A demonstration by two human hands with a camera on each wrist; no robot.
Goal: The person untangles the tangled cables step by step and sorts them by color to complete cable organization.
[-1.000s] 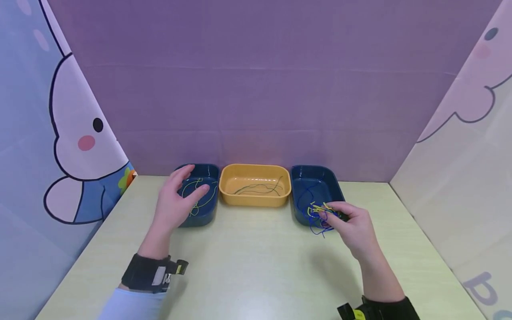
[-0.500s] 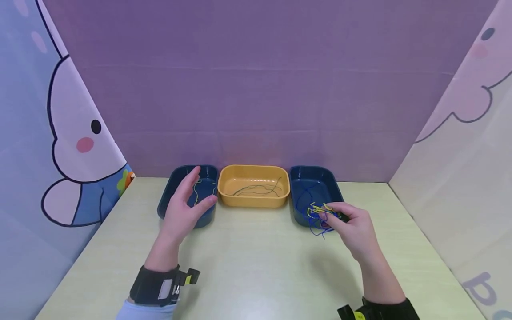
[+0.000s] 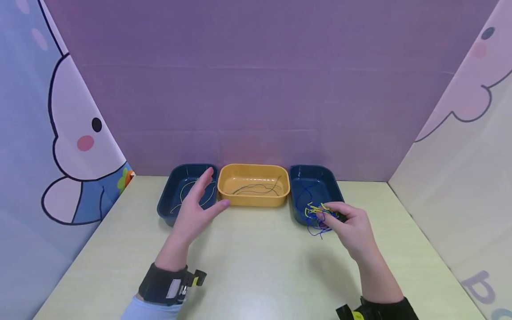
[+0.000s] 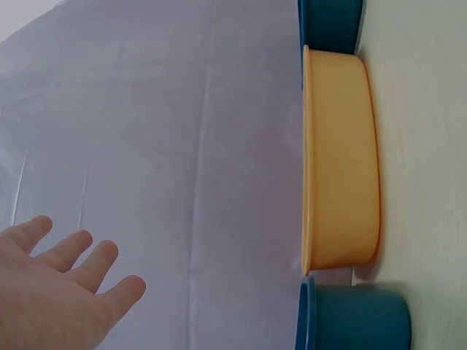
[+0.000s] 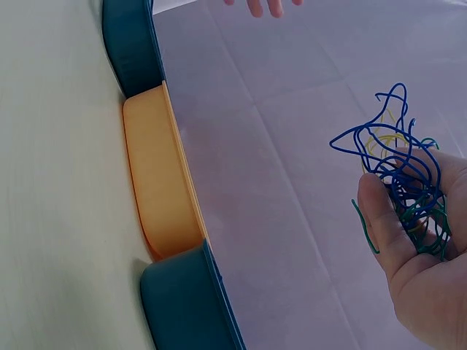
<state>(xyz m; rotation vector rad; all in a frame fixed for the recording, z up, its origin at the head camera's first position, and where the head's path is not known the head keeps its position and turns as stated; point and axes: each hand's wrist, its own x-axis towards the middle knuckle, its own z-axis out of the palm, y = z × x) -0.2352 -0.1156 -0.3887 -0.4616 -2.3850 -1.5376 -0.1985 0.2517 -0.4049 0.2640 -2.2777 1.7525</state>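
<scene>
My right hand (image 3: 352, 224) holds a tangled bunch of thin wires (image 5: 401, 164), blue, yellow and green, between thumb and fingers. In the head view the bunch hangs over the front of the right dark blue bin (image 3: 318, 171), where a blue wire (image 3: 306, 195) lies inside. My left hand (image 3: 196, 211), fingers straight and spread, hovers in front of the left dark blue bin (image 3: 170, 198) and holds nothing. Yellow wires (image 3: 182, 193) lie in that bin, partly hidden by the hand. Between the two stands a yellow bin (image 3: 254, 201) with several greenish wires (image 3: 258, 186) inside.
The three bins stand in a row at the back of the pale table (image 3: 256, 262), near a purple backdrop (image 3: 256, 89). Printed cartoon panels (image 3: 80, 133) flank the table on both sides. A strap with a camera (image 3: 172, 284) is on my left wrist.
My left hand has moved right, from over the left bin toward the gap beside the yellow bin, uncovering more of the left bin. The right hand keeps holding the wires almost in place.
</scene>
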